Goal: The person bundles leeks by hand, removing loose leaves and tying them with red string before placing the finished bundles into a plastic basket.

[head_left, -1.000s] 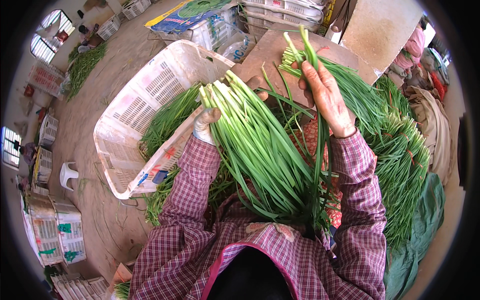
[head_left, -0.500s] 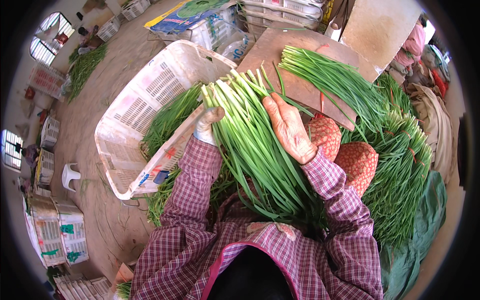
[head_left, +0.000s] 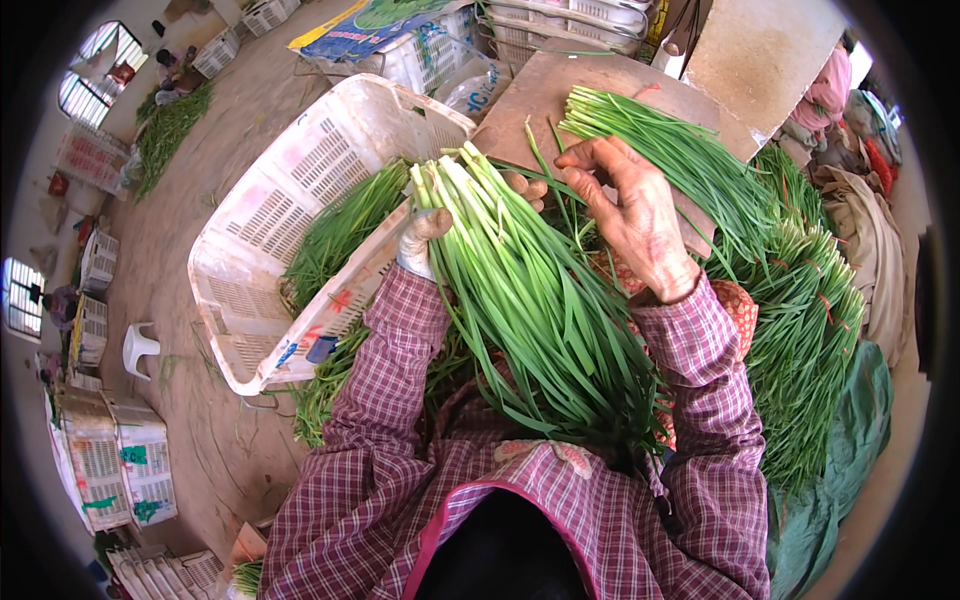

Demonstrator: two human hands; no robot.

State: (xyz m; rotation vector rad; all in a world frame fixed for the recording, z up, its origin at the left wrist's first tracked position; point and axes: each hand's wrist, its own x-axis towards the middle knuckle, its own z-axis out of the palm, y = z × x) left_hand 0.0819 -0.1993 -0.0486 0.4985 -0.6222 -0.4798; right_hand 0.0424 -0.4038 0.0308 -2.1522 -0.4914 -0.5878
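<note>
Away from the garlic-chive bunch [head_left: 530,280] the right hand [head_left: 635,215] had lifted, its fingers half curled, thumb and forefinger narrowly apart, seemingly empty. Just right of the white plastic crate [head_left: 265,215], the left hand [head_left: 420,242] gripped that bunch, no tie visible. Red-tied bundles [head_left: 805,340], apparently finished, lay farther right of the crate; seemingly loose greens [head_left: 345,225] remained inside it.

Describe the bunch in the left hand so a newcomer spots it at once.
Find the big white crate left of centre. Just right of it, the left hand holds a thick bunch of long green stalks, pale ends pointing up the picture. Unlike the bundle on the brown board, it is held in a hand.
</note>
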